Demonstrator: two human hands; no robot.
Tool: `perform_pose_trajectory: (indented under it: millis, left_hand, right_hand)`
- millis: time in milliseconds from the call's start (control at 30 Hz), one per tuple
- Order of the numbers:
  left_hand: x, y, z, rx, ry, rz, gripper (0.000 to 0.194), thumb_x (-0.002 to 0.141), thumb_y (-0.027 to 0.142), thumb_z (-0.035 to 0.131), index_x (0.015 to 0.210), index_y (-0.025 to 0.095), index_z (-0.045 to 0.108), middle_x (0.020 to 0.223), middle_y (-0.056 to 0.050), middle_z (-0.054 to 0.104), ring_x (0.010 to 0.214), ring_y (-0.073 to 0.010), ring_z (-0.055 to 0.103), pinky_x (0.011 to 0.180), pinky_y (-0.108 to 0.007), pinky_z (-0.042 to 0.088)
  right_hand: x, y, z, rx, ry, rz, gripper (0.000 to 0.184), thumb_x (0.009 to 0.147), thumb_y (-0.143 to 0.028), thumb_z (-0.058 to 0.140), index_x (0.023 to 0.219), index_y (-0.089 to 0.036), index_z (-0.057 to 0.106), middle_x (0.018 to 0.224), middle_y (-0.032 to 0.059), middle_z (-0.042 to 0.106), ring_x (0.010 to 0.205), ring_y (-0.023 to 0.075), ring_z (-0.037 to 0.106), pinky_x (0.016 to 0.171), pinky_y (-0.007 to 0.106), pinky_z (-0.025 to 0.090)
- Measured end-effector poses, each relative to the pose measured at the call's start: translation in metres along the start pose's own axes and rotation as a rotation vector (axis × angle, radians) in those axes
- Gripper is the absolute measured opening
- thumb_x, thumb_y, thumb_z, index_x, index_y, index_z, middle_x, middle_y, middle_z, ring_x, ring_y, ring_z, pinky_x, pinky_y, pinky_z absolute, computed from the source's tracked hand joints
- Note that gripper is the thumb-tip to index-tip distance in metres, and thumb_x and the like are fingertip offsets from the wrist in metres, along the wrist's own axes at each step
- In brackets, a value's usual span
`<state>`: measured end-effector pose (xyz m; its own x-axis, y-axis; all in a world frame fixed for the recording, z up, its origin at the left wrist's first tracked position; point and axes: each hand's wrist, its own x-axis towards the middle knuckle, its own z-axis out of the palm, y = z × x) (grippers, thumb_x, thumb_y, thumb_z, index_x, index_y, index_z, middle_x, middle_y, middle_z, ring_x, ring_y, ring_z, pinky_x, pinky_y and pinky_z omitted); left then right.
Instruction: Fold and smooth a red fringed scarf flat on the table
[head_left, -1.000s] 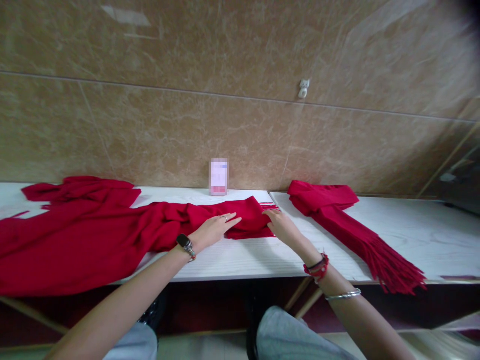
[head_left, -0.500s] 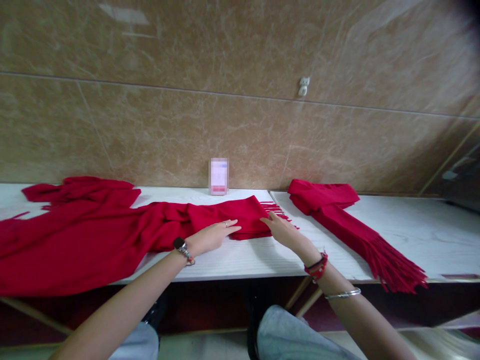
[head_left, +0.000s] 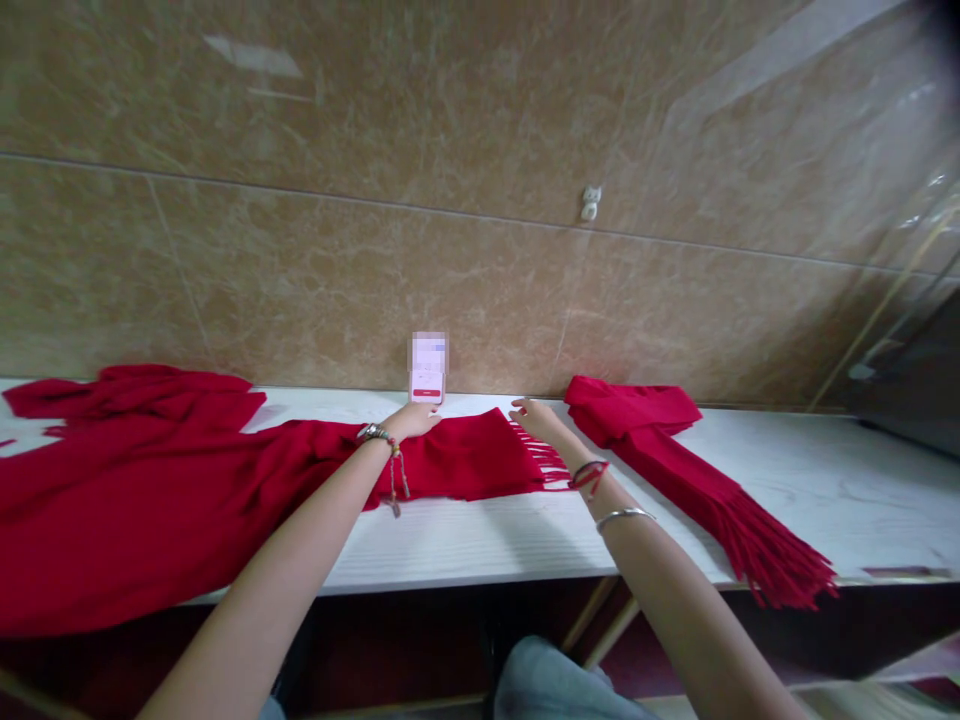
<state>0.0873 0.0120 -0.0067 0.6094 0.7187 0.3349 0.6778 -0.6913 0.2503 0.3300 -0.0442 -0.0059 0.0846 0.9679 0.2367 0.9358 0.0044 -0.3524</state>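
A long red fringed scarf [head_left: 480,455] lies across the white table, folded flat at its right part and loosely bunched toward the left. My left hand [head_left: 415,420] is at the far edge of this scarf, just in front of the phone, fingers stretched to the right and holding nothing visible. Beside the scarf's far right corner, above the fringe [head_left: 551,468], is my right hand [head_left: 538,418]. Its thumb and fingers look slightly bent and apart, with no cloth seen between them.
A phone [head_left: 427,380] with a lit screen leans against the tiled wall [head_left: 337,280]. To the right lies a second red scarf [head_left: 675,455], its fringe over the front edge of the white table [head_left: 450,540]. More red cloth [head_left: 172,390] is heaped at the back left.
Both hands have moved from the near part of the folded scarf to its far edge. The left one also shifted left. The view has tilted slightly, and the scarf end lies flatter.
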Motion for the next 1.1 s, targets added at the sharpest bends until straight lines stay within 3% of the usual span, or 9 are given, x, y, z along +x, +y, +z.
perform_pose_trajectory:
  millis: [100, 200, 367, 500, 633, 767, 933, 1100]
  left_hand:
    - [0.008, -0.016, 0.012, 0.0, -0.141, -0.16, 0.025, 0.077, 0.027, 0.047, 0.072, 0.009, 0.064, 0.066, -0.007, 0.066, 0.058, -0.0167, 0.058, 0.055, -0.024, 0.042]
    - [0.012, -0.026, 0.016, -0.039, -0.228, -0.233, 0.023, 0.073, 0.027, 0.048, 0.063, 0.012, 0.062, 0.056, -0.003, 0.061, 0.053, -0.0139, 0.054, 0.05, -0.021, 0.038]
    - [0.029, -0.034, 0.008, -0.147, -0.305, -0.224, 0.023, 0.073, 0.026, 0.044, 0.073, 0.013, 0.063, 0.075, -0.002, 0.065, 0.066, -0.0135, 0.056, 0.057, -0.019, 0.04]
    - [0.043, -0.037, 0.011, -0.197, -0.359, -0.207, 0.023, 0.068, 0.026, 0.049, 0.081, 0.013, 0.064, 0.084, -0.003, 0.066, 0.076, -0.0146, 0.057, 0.065, -0.018, 0.041]
    - [0.048, -0.04, 0.02, -0.189, -0.376, -0.211, 0.021, 0.064, 0.022, 0.052, 0.078, 0.013, 0.065, 0.081, -0.003, 0.066, 0.076, -0.016, 0.057, 0.066, -0.02, 0.041]
    - [0.048, -0.042, 0.025, -0.18, -0.369, -0.195, 0.019, 0.066, 0.023, 0.051, 0.076, 0.014, 0.064, 0.082, -0.002, 0.066, 0.078, -0.0161, 0.057, 0.068, -0.02, 0.041]
    - [0.047, -0.044, 0.019, -0.188, -0.385, -0.17, 0.022, 0.071, 0.025, 0.046, 0.078, 0.013, 0.063, 0.084, -0.003, 0.066, 0.078, -0.0154, 0.057, 0.07, -0.02, 0.041]
    - [0.045, -0.044, 0.02, -0.159, -0.323, -0.155, 0.024, 0.078, 0.026, 0.043, 0.085, 0.013, 0.062, 0.092, -0.004, 0.065, 0.084, -0.015, 0.057, 0.074, -0.02, 0.042]
  right_hand:
    - [0.027, -0.005, 0.018, 0.019, -0.001, 0.029, 0.036, 0.08, -0.022, 0.05, 0.114, -0.011, 0.056, 0.103, 0.0137, 0.064, 0.091, 0.0195, 0.06, 0.074, 0.024, 0.044]
    - [0.044, -0.001, 0.032, 0.055, -0.02, 0.064, 0.036, 0.076, -0.019, 0.055, 0.11, -0.008, 0.059, 0.096, 0.0139, 0.066, 0.081, 0.0191, 0.062, 0.066, 0.023, 0.046]
    - [0.054, 0.012, 0.042, 0.178, -0.089, 0.044, 0.033, 0.078, -0.016, 0.05, 0.108, -0.009, 0.06, 0.079, 0.0086, 0.068, 0.065, 0.0153, 0.061, 0.055, 0.022, 0.045]
    - [0.057, 0.02, 0.038, 0.271, -0.183, -0.072, 0.029, 0.081, -0.02, 0.045, 0.105, -0.016, 0.061, 0.083, 0.0033, 0.068, 0.069, 0.0127, 0.059, 0.06, 0.022, 0.046]
    - [0.065, 0.031, 0.029, 0.304, -0.265, -0.217, 0.019, 0.076, -0.023, 0.052, 0.088, -0.015, 0.065, 0.086, 0.0034, 0.066, 0.075, 0.0135, 0.057, 0.07, 0.024, 0.045]
    - [0.073, 0.044, 0.022, 0.37, -0.326, -0.431, 0.025, 0.073, -0.035, 0.055, 0.084, -0.013, 0.062, 0.079, 0.0041, 0.063, 0.072, 0.0146, 0.055, 0.07, 0.028, 0.045]
    - [0.079, 0.049, 0.015, 0.392, -0.326, -0.522, 0.03, 0.074, -0.041, 0.053, 0.082, -0.013, 0.061, 0.078, 0.0044, 0.061, 0.071, 0.0148, 0.053, 0.068, 0.029, 0.044]
    - [0.077, 0.05, 0.023, 0.293, -0.228, -0.456, 0.023, 0.08, -0.025, 0.048, 0.096, -0.014, 0.06, 0.087, 0.0053, 0.061, 0.079, 0.0151, 0.054, 0.073, 0.028, 0.044]
